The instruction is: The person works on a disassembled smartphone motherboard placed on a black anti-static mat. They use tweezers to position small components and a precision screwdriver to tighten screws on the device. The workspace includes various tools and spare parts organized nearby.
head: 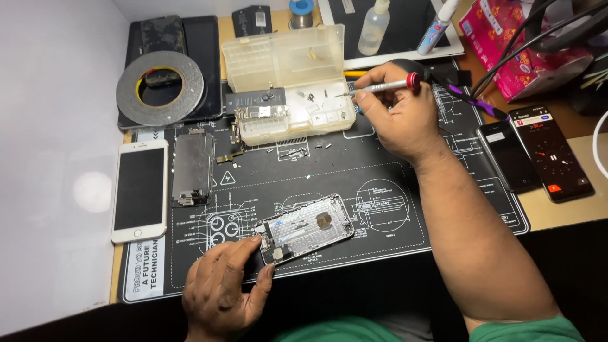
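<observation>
Nearest me, the left hand (221, 288) pinches the corner of the opened phone chassis (306, 228) to steady it on the black mat (380, 202), while the right hand (396, 114), fingers closed round a screwdriver (380, 87), reaches its tip into the parts tray (288, 79).

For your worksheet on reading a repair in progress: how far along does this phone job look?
Done: the phone housing lies opened, with its metal plate set aside. In hand: the left hand steadies the housing while the right hand points a screwdriver at the parts tray. Left: loose screws and parts lie unfitted.
</observation>
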